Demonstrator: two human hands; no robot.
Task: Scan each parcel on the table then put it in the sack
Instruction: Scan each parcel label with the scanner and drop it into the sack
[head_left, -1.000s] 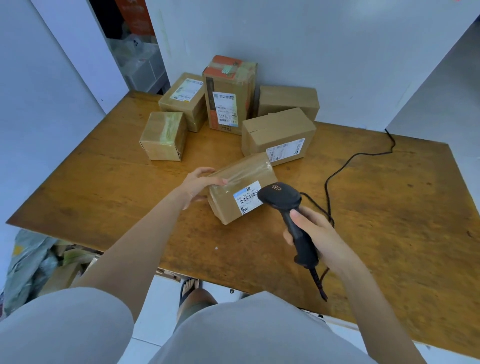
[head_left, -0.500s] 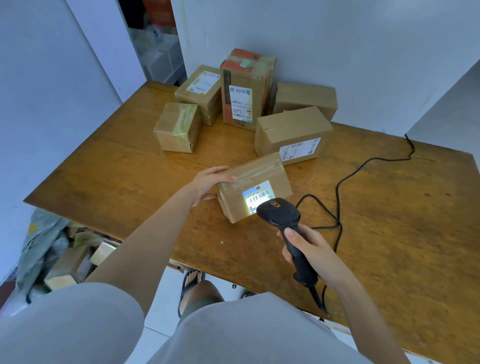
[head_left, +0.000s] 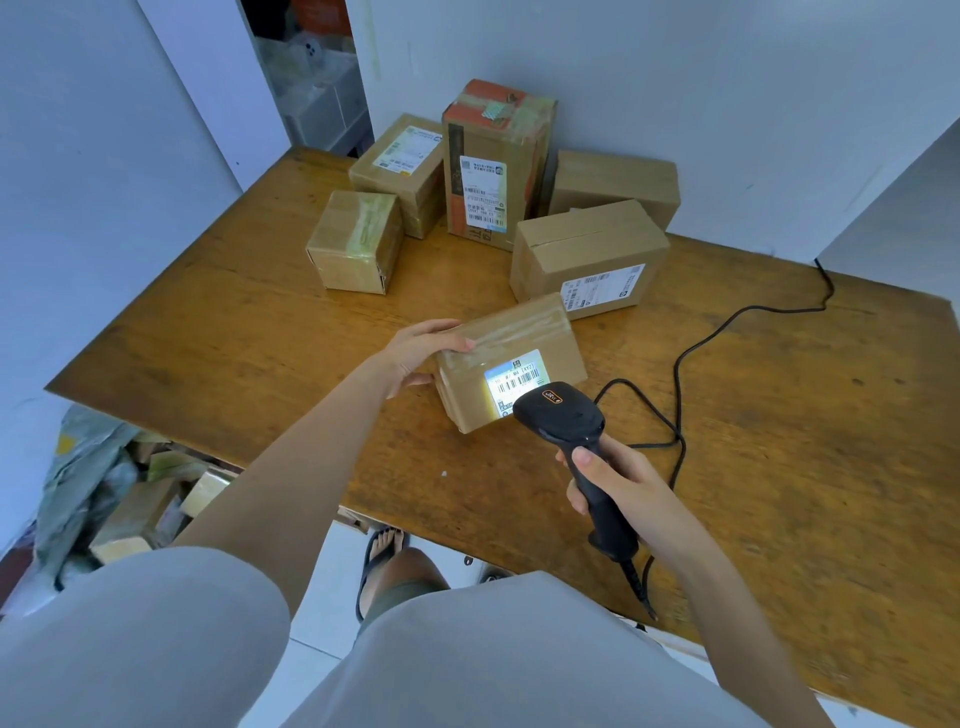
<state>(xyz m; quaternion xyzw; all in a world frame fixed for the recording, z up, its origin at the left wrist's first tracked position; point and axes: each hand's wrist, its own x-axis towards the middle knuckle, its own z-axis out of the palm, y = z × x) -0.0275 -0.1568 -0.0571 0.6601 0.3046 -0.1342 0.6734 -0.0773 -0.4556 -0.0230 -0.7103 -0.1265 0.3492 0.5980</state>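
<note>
A small taped cardboard parcel (head_left: 519, 348) lies tilted on the wooden table (head_left: 779, 415), its white barcode label facing me and lit by the scanner's light. My left hand (head_left: 423, 348) grips the parcel's left end, fingers over the top. My right hand (head_left: 618, 483) grips the handle of a black barcode scanner (head_left: 566, 421), whose head points at the label from close by. Several other cardboard parcels (head_left: 587, 260) stand at the back of the table. The grey sack (head_left: 78, 483), holding boxes, sits on the floor at the lower left.
The scanner's black cable (head_left: 691, 353) loops over the table to the right and runs off the far edge. A white wall stands behind the parcels. The table's near edge (head_left: 415, 525) runs in front of my legs.
The scanner's head has moved closer to the label, which is now lit brightly. My left hand has kept hold of the parcel. The view has shifted so the sack shows more.
</note>
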